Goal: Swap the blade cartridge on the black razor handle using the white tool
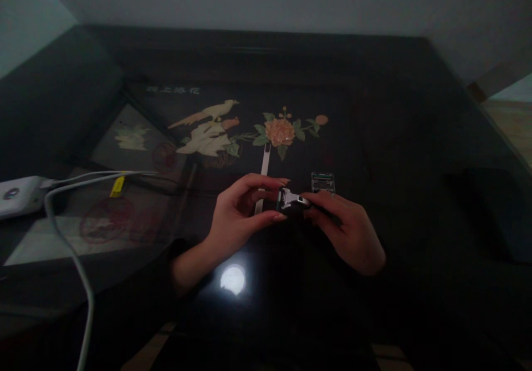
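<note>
The one silver piece [294, 197] lies right of our left hand [239, 207] and left of our right hand [349, 230], its long axis running left to right, with one dark bar [280, 200] crosswise at its left end. Our left fingers, parted about the bar's length, hold its far and near ends, while our right fingers pinch the silver piece's right end almost closed. On the worktop [394, 138] we count one pale strip [265, 163], running far-to-near behind our left hand, and one small case [323, 182] beyond our right.
</note>
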Available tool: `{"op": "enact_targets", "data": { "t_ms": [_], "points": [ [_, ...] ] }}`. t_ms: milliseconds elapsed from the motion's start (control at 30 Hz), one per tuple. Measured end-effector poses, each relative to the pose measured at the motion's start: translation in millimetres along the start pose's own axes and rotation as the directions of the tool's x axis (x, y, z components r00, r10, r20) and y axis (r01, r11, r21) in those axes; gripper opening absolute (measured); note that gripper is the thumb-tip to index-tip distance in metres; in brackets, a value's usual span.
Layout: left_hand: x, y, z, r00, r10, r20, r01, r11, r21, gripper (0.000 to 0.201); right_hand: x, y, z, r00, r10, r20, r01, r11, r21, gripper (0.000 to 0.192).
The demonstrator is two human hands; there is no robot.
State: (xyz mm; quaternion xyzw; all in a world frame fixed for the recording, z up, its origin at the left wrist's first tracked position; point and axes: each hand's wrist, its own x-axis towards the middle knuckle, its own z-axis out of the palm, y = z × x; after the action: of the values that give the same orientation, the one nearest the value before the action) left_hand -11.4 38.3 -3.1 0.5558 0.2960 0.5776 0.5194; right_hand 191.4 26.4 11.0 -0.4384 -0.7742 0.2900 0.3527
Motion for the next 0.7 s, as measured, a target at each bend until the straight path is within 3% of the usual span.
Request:
{"op": "enact_targets", "data": {
  "t_ms": [300, 700],
  "points": [
    [1.3, 0.7, 0.1, 1.000, -0.008, -0.006, 0.008, 0.995, 0.096, 0.032, -0.2, 1.1, 1.2, 1.000, 0.009, 0.009, -0.009, 1.000, -0.015, 0.026],
    [0.6, 2.0, 0.2, 1.000, 0.013, 0.001, -0.013, 0.996, 0.083, 0.030, -1.3, 1.9, 1.1, 1.000, -0.015, 0.022, 0.016, 0.999, -0.038, 0.025]
  ]
}}
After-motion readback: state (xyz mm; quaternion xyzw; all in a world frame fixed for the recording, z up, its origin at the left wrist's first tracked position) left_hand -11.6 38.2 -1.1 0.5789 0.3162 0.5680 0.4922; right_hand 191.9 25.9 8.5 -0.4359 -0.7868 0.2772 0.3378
